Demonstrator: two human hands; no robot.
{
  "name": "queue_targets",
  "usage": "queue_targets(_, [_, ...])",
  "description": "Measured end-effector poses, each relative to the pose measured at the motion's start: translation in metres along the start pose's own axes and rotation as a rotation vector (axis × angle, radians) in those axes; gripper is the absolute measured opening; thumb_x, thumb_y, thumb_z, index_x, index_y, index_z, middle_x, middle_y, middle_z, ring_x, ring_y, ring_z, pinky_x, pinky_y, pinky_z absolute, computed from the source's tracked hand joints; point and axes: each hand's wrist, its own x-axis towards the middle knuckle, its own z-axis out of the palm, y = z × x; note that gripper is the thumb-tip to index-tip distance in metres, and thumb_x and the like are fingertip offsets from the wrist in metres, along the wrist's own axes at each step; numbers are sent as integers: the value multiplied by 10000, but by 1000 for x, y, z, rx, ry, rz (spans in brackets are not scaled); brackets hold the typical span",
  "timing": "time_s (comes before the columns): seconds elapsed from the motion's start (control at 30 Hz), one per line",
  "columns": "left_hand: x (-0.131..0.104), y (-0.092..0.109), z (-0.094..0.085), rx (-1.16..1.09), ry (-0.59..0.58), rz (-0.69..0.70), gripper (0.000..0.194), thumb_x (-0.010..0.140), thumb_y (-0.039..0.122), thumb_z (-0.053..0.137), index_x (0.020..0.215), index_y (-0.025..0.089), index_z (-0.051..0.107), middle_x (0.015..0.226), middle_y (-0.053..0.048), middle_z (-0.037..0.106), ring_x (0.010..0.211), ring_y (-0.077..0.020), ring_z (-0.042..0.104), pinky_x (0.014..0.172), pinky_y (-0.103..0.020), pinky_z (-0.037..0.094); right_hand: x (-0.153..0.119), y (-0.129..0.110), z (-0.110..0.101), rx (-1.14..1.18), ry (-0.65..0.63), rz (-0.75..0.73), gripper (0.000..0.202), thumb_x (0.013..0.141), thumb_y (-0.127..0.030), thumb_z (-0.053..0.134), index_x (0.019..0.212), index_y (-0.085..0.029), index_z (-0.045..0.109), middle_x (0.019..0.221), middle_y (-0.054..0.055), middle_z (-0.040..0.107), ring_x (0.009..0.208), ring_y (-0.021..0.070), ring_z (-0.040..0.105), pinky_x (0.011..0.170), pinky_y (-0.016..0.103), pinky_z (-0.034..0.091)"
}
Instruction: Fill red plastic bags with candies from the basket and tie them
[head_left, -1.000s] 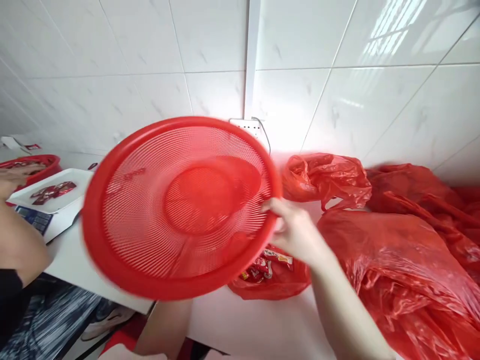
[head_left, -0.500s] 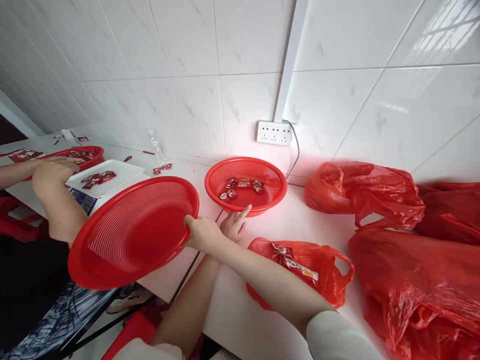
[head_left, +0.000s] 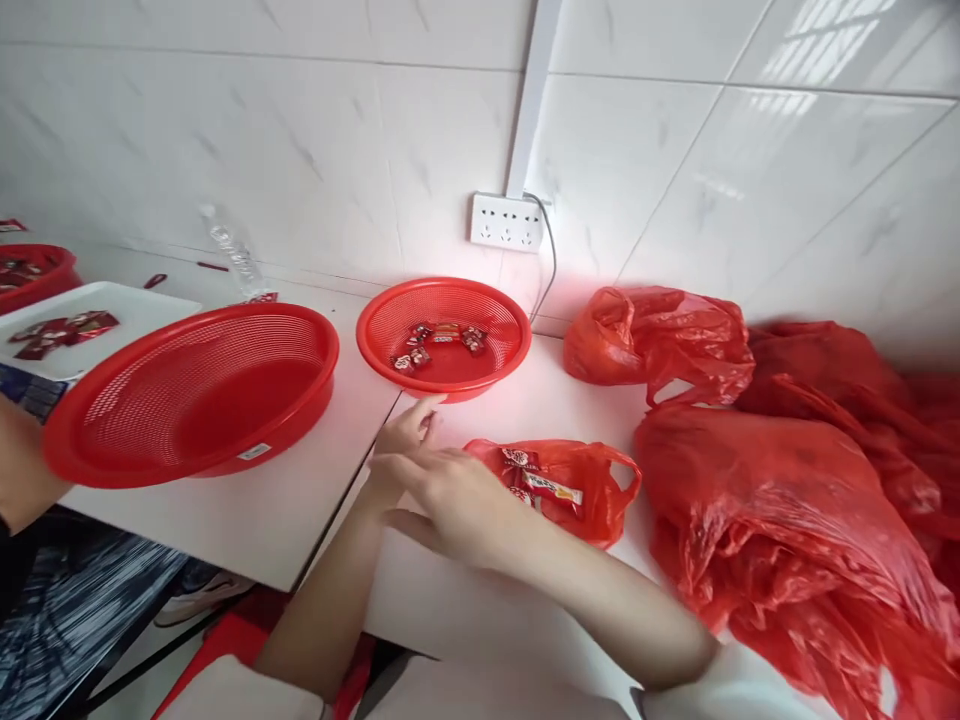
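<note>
My right hand (head_left: 450, 500) is in front of my left wrist, fingers loosely stretched and holding nothing. Just beyond it, my left hand (head_left: 409, 428) has a finger extended close to the front rim of a red mesh basket (head_left: 375, 345). Several small red-wrapped packets (head_left: 472, 340) lie inside that basket. To the left, a larger red basket (head_left: 300, 400) with nothing in it sits tilted near the table edge, apart from both hands. A red plastic bag (head_left: 600, 490) with red and white packets (head_left: 551, 487) on it lies right of my right hand.
Several full red plastic bags (head_left: 765, 490) crowd the right side. At left are a white tray (head_left: 150, 300) with red packets, another red basket (head_left: 45, 290), a plastic bottle (head_left: 232, 250) and a co-worker's arm (head_left: 26, 470). A power strip (head_left: 506, 222) is on the wall.
My right hand has let go of the larger basket's rim and drawn back right, toward me. The larger basket now sits lower and flatter. The view has turned somewhat right.
</note>
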Motion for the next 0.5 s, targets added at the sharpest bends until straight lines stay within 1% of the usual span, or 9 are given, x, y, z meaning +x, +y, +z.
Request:
queue_targets(0.07, [-17,15,-5,0,-22,-44,274,890,379,496,1073,221,626,920,-29,680,838,-173,657,749,-293,544,-48,18,-13,-113,15,175,326,905,-269,559,1219,-180,560,1068,103,684,999,252,636,843,378,496])
queue_targets(0.13, [-39,26,-8,89,-109,-102,322,855,458,548,1072,225,599,1060,-52,658,895,-198,646,745,-311,530,-88,43,-13,-321,99,371,265,886,-223,572,1139,-155,615,1237,165,617,1152,304,573,963,456,442])
queue_targets(0.17, [-50,30,-8,156,-149,-143,367,820,500,583,1071,231,593,1085,-57,649,870,-204,646,691,-308,518,-105,57,-12,-443,163,473,314,874,-220,586,1177,-139,602,1347,199,536,1246,342,501,1023,512,384])
queue_targets(0.23, [-67,36,-6,239,-251,-214,308,798,514,602,905,226,606,901,-35,668,728,-197,635,610,-298,477,-132,82,-14,-624,262,691,480,849,-219,614,1306,-108,519,1410,247,456,1324,390,409,1060,579,310])
queue_targets(0.3, [-74,39,-5,221,-297,-272,277,836,479,564,733,222,560,684,6,621,593,-167,581,573,-283,437,-148,100,-26,-612,238,892,548,853,-199,585,1371,-81,448,1219,256,603,1186,381,547,977,568,396])
queue_targets(0.33, [-73,41,-5,171,-291,-292,294,857,458,544,684,220,533,617,20,585,553,-152,549,566,-274,425,-153,106,-37,-530,199,953,531,863,-198,558,1371,-88,447,1064,216,673,1042,351,632,897,530,459])
queue_targets(0.4, [-62,47,-9,12,-219,-302,289,867,432,549,678,215,536,620,28,565,543,-130,520,564,-258,419,-156,108,-66,-307,186,960,456,879,-238,529,1324,-144,493,824,100,698,768,266,681,741,431,519])
queue_targets(0.43, [-54,51,-13,-78,-163,-290,266,854,425,578,696,212,557,663,23,573,565,-124,523,571,-252,426,-154,106,-82,-206,245,909,423,881,-277,533,1294,-183,516,783,58,687,704,230,670,699,390,521])
queue_targets(0.5, [-34,63,-24,-255,-26,-235,209,820,401,640,749,207,610,801,1,602,659,-126,560,620,-246,458,-147,95,-111,-77,494,765,378,872,-344,564,1234,-237,554,791,20,673,693,190,655,675,342,517])
